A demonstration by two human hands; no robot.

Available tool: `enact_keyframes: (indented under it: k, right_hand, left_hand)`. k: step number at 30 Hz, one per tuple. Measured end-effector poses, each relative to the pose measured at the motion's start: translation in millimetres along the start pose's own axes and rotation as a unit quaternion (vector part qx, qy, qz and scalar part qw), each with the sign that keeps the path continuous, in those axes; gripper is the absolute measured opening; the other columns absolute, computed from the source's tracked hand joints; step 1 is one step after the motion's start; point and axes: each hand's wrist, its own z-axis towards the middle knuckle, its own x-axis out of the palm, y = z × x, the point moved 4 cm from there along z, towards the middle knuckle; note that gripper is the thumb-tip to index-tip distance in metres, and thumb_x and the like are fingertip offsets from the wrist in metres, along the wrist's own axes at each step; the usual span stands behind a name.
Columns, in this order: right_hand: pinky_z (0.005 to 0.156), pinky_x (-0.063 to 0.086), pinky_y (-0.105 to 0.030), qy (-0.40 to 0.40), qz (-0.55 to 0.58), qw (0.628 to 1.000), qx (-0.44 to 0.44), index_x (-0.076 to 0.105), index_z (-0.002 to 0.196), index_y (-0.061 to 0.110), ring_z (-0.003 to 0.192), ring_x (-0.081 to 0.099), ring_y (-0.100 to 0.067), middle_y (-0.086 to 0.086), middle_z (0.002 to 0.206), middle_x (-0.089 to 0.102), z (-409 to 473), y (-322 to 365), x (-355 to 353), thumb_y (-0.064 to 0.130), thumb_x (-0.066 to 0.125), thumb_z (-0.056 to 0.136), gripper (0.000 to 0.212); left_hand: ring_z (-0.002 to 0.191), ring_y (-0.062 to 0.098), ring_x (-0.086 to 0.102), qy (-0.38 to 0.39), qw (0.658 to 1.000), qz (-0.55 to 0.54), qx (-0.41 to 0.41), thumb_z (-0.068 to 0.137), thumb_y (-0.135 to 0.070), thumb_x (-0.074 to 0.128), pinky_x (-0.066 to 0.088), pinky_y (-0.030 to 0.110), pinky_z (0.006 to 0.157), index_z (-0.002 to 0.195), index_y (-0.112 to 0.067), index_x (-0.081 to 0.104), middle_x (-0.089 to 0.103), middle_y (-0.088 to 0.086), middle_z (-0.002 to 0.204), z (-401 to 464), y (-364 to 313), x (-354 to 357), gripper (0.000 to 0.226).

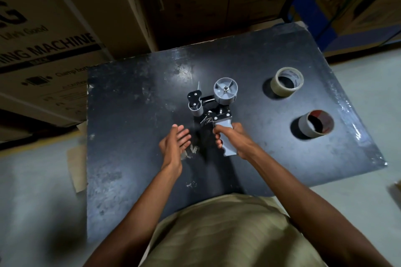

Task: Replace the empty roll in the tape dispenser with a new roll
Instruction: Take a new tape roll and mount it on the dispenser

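A grey and black tape dispenser [213, 104] lies on the dark table [138, 97], its round grey spool hub [225, 90] bare with no roll on it. My right hand [232, 138] is closed around its grey handle. My left hand [175, 143] hovers just left of the handle, fingers spread, holding nothing. To the right stand a tan roll of tape [286, 81] at the back and an empty core [316, 123], grey outside and reddish inside, nearer me. Neither hand touches them.
Large cardboard boxes [54, 34] stack behind and left of the table. A blue shelf frame [314, 11] rises at the back right. Pale floor [32, 180] surrounds the table, with cardboard scraps [76, 167] at its left edge.
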Motion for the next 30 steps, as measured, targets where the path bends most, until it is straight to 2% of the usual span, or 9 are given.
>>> enact_keyframes:
  k: [5, 12, 16, 21, 27, 30]
  right_hand:
    - [0.044, 0.044, -0.026, 0.001, -0.010, 1.000, 0.011, 0.062, 0.074, 0.007, 0.049, 0.051, -0.019, -0.008, 0.064, 0.057, 9.1, -16.0, -0.7, 0.004, 0.066, 0.085, 0.012]
    - [0.046, 0.047, -0.027, 0.005, -0.025, 1.000, 0.010, 0.064, 0.076, 0.006, 0.051, 0.053, -0.019, -0.009, 0.065, 0.059, 14.5, -23.1, -3.4, 0.006, 0.068, 0.086, 0.011]
    - [0.045, 0.048, -0.026, 0.020, -0.024, 0.999, 0.015, 0.063, 0.074, 0.004, 0.049, 0.056, -0.018, -0.009, 0.063, 0.061, 14.6, -21.1, -5.0, 0.004, 0.066, 0.089, 0.015]
    - [0.049, 0.051, -0.028, 0.034, 0.018, 0.999, 0.025, 0.066, 0.088, -0.001, 0.054, 0.061, -0.023, -0.014, 0.070, 0.063, 14.4, -24.9, -4.7, 0.005, 0.069, 0.089, 0.007]
    - [0.068, 0.059, -0.034, 0.046, 0.070, 0.996, 0.032, 0.073, 0.096, 0.000, 0.069, 0.067, -0.027, -0.019, 0.083, 0.068, 8.3, -32.0, -14.9, 0.024, 0.084, 0.084, 0.029]
    - [0.077, 0.061, -0.039, 0.043, 0.075, 0.996, 0.033, 0.076, 0.101, -0.003, 0.078, 0.071, -0.031, -0.022, 0.094, 0.074, 1.1, -37.2, -30.7, 0.038, 0.084, 0.083, 0.046]
  left_hand:
    - [0.083, 0.018, 0.074, 0.009, 1.000, 0.018, 0.017, 0.105, -0.033, 0.048, 0.059, 0.027, 0.076, 0.119, -0.004, 0.067, 0.075, 0.010, 0.101, 1.7, 1.0, -1.3, 0.037]
    - [0.078, 0.017, 0.073, 0.019, 0.999, 0.040, 0.028, 0.107, -0.032, 0.043, 0.058, 0.027, 0.073, 0.103, -0.009, 0.070, 0.075, 0.009, 0.095, -1.6, 0.3, 7.0, 0.036]
    - [0.079, 0.019, 0.073, 0.023, 0.998, 0.047, 0.032, 0.107, -0.032, 0.042, 0.057, 0.028, 0.074, 0.110, -0.002, 0.069, 0.075, 0.010, 0.096, -1.9, 2.8, 10.4, 0.041]
    - [0.073, 0.017, 0.072, 0.033, 0.997, 0.052, 0.047, 0.108, -0.031, 0.041, 0.056, 0.027, 0.069, 0.099, -0.007, 0.071, 0.075, 0.010, 0.090, -5.6, 0.1, 18.3, 0.040]
    - [0.064, 0.014, 0.071, 0.054, 0.995, 0.051, 0.070, 0.109, -0.030, 0.039, 0.055, 0.025, 0.062, 0.094, -0.006, 0.071, 0.074, 0.007, 0.078, -15.5, -5.3, 30.5, 0.043]
    - [0.062, 0.015, 0.070, 0.075, 0.993, 0.043, 0.075, 0.109, -0.029, 0.038, 0.055, 0.025, 0.061, 0.092, -0.004, 0.070, 0.074, 0.005, 0.072, -22.6, -8.5, 43.6, 0.044]
